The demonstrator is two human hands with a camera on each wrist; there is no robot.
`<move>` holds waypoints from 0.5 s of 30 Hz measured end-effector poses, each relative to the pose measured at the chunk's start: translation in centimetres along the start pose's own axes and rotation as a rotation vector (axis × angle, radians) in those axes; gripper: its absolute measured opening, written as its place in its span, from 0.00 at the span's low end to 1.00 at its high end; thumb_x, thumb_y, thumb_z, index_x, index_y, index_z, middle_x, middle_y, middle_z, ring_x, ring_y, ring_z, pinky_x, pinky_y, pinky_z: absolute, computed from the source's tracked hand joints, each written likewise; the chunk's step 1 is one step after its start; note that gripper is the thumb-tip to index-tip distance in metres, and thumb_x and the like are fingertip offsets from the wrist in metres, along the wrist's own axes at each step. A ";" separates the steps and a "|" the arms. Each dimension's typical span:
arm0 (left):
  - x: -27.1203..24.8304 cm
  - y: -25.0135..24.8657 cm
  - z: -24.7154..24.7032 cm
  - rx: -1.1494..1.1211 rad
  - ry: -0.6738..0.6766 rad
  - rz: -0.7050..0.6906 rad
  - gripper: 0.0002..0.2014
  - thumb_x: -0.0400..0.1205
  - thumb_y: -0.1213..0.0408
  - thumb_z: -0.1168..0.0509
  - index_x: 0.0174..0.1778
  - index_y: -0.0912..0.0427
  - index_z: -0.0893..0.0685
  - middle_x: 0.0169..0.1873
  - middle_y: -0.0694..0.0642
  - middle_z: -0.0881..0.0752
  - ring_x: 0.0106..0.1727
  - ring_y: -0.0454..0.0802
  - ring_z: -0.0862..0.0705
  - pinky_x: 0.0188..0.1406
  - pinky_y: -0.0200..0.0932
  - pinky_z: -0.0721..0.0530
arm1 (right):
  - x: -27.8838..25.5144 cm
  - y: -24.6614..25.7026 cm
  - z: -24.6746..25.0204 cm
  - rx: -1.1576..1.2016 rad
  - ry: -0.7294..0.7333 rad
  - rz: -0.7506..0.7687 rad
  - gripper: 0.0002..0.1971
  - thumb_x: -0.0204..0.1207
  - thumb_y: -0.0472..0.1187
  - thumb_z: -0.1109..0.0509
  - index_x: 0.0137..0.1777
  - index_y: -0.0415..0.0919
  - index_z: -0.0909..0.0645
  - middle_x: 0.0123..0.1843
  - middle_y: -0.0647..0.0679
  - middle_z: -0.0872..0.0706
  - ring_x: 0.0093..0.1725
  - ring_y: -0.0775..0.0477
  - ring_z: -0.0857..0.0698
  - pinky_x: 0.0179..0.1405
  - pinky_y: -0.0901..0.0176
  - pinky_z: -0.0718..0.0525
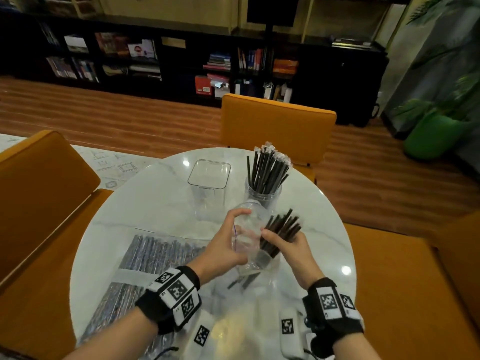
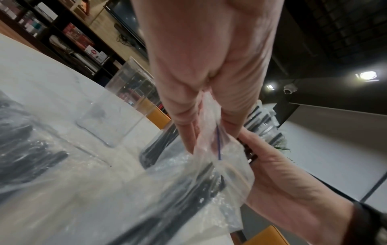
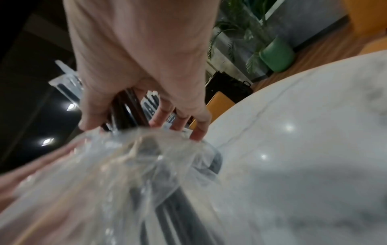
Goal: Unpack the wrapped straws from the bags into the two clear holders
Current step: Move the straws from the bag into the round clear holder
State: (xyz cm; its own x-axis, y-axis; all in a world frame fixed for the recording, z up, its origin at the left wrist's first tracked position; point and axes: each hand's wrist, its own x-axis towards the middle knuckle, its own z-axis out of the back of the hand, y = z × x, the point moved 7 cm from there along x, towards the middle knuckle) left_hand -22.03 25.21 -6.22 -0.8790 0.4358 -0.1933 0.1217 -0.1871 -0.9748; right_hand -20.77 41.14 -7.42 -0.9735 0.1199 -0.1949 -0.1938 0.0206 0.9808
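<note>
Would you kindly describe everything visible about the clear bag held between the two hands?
The clear bag is thin, crinkled transparent plastic with a blue line near its mouth. It is lifted above the marble table, mouth pointing away from the person. The left hand pinches its edge by that line; the right hand grips a bundle of black wrapped straws sticking out of the mouth. More dark straws lie inside its lower part.

Round jar [image 1: 262, 196] of straws [image 1: 267, 170] crowds the empty square holder [image 1: 209, 175]
</note>
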 end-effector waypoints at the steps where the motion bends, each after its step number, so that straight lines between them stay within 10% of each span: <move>1: 0.0 0.2 0.3 0.001 -0.026 0.014 0.45 0.68 0.87 0.34 0.70 0.36 0.34 0.56 0.63 0.18 0.40 0.58 0.17 0.36 0.51 0.15 | 0.1 0.0 0.8 -0.002 -0.018 -0.007 0.09 0.74 0.38 0.24 0.53 0.38 0.11 0.49 0.44 0.06 0.55 0.42 0.10 0.52 0.59 0.15; 5: -0.1 1.2 0.5 -0.031 -0.081 0.126 0.41 0.72 0.78 0.27 0.72 0.40 0.37 0.53 0.62 0.18 0.40 0.50 0.16 0.35 0.39 0.12 | 0.7 2.5 3.1 -0.088 -0.049 0.052 0.12 0.80 0.41 0.31 0.55 0.35 0.11 0.54 0.45 0.08 0.58 0.50 0.11 0.52 0.66 0.16; 10: 1.1 3.0 -1.8 0.098 0.007 0.351 0.34 0.77 0.60 0.26 0.74 0.47 0.37 0.48 0.58 0.21 0.46 0.52 0.18 0.41 0.42 0.15 | 1.2 7.8 5.9 -0.071 -0.138 0.138 0.12 0.86 0.42 0.39 0.46 0.39 0.16 0.48 0.41 0.07 0.51 0.43 0.08 0.62 0.47 0.15; 15: 2.9 3.4 -4.3 0.021 -0.028 0.416 0.32 0.81 0.55 0.31 0.78 0.51 0.38 0.52 0.59 0.20 0.40 0.50 0.16 0.34 0.40 0.13 | 1.3 15.7 8.9 0.101 -0.260 0.367 0.13 0.85 0.43 0.37 0.60 0.33 0.24 0.44 0.43 0.10 0.48 0.41 0.10 0.60 0.39 0.13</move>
State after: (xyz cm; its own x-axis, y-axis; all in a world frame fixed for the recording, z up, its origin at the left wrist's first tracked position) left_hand -22.23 29.59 -10.56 -0.7695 0.2949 -0.5665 0.4595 -0.3603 -0.8118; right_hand -23.95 50.48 7.79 -0.9100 0.3825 0.1599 0.1833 0.0251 0.9827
